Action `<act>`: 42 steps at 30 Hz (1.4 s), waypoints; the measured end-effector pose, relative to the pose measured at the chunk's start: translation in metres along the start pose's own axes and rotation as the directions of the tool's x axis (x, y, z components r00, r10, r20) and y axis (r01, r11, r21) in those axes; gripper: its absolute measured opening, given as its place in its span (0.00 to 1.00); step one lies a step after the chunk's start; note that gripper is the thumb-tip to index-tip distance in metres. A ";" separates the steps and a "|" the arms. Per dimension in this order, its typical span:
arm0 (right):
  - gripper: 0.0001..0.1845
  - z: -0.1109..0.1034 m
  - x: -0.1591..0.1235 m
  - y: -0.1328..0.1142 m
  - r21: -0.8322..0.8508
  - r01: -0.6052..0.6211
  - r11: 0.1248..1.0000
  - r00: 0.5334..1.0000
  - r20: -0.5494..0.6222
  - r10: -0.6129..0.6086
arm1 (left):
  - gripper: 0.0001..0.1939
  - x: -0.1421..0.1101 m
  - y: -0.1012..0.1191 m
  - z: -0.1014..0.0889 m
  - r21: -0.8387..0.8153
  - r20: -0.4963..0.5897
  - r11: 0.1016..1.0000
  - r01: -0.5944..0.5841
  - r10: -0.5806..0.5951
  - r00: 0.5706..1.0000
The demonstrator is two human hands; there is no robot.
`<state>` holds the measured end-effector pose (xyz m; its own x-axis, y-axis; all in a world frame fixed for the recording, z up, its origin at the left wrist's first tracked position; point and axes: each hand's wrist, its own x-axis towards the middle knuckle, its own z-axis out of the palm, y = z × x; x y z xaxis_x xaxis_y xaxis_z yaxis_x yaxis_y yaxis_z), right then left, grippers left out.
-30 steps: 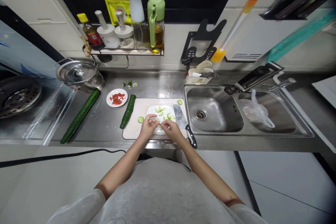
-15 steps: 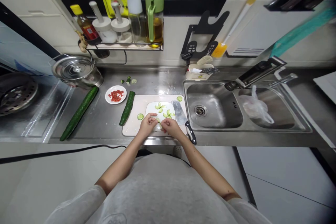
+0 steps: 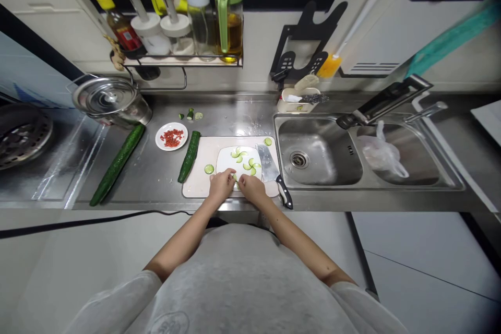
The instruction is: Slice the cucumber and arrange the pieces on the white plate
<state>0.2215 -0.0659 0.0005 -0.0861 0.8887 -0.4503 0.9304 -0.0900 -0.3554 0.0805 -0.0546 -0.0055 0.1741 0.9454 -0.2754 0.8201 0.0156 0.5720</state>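
A small white plate [image 3: 224, 159] with several cucumber slices [image 3: 245, 159] lies on a pale cutting board [image 3: 199, 185]. My left hand [image 3: 221, 186] and my right hand [image 3: 250, 188] meet at the plate's near edge, fingers pinched together on a cucumber slice [image 3: 236, 180] between them. A cleaver [image 3: 270, 167] with a black handle lies on the board just right of the plate. A loose slice [image 3: 209, 169] sits left of the plate, and another loose slice [image 3: 267, 141] lies at the board's far right corner. A partly cut cucumber [image 3: 189, 156] rests along the board's left edge.
A whole cucumber [image 3: 116, 165] and a saucer of chopped red chilli [image 3: 171, 136] lie on the steel counter to the left, near a lidded pot [image 3: 107, 100]. Cucumber ends [image 3: 191, 114] sit behind. A double sink [image 3: 321, 159] with a plastic bag [image 3: 381, 155] is to the right. Bottles stand on a rack [image 3: 183, 60].
My hands have drawn together at the plate's near edge, and the view has tilted slightly so everything sits higher in the frame. Nothing else has moved.
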 end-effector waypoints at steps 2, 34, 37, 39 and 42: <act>0.14 0.001 -0.001 -0.001 -0.043 -0.013 0.999 1.000 0.002 0.013 | 0.13 0.000 0.000 0.001 0.063 -0.013 0.998 -0.001 0.002 1.000; 0.13 0.002 -0.005 -0.001 -0.111 0.029 0.993 1.000 0.003 -0.029 | 0.10 0.013 0.000 0.005 0.137 -0.058 0.990 0.042 -0.034 0.998; 0.13 0.001 -0.005 -0.001 -0.106 0.025 0.994 1.000 -0.003 -0.025 | 0.09 0.008 0.000 0.003 0.133 -0.065 0.991 -0.005 0.014 0.998; 0.13 0.001 -0.004 -0.001 -0.098 0.026 0.995 1.000 -0.002 -0.026 | 0.09 0.005 -0.001 0.001 0.132 -0.066 0.990 -0.049 0.058 0.996; 0.13 0.001 -0.003 0.000 -0.087 0.021 0.996 1.000 0.002 -0.021 | 0.09 0.001 -0.003 0.000 0.132 -0.052 0.989 -0.069 0.076 0.996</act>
<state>0.2211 -0.0693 0.0008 -0.1062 0.8893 -0.4449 0.9559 -0.0319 -0.2921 0.0787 -0.0535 -0.0079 0.2074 0.9596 -0.1901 0.8710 -0.0926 0.4825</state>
